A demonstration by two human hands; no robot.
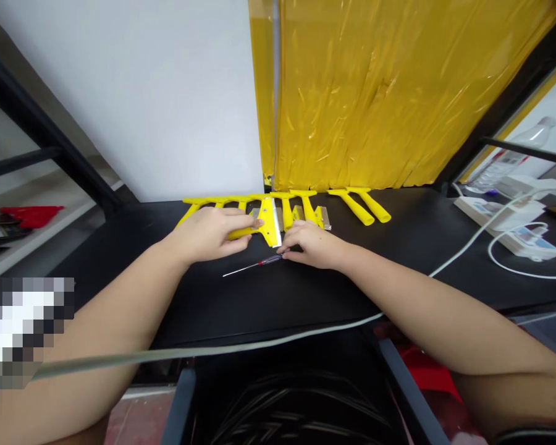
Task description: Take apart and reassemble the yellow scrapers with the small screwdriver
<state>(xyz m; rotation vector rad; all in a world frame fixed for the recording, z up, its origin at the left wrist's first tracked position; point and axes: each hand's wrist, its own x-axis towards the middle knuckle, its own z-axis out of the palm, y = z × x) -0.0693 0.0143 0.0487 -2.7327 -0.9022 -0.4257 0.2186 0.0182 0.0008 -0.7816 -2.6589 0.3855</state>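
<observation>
In the head view, my left hand (210,233) is closed around the handle of a yellow scraper (269,227). The scraper's wide head, edged with a pale metal blade, points right. My right hand (311,245) pinches the handle end of a thin screwdriver (265,262), whose shaft points left, low over the black table. Behind both hands, several more yellow scrapers lie in a row along the back of the table, partly hidden by my hands. Two yellow scraper handles (359,209) lie apart from them on the right.
A white panel (167,93) and a yellow plastic-wrapped panel (375,93) rise behind the black table (259,309). White power strips (509,228) with cables lie at right, near a clear bottle (514,154). A pale cable (259,343) runs across the table's front edge.
</observation>
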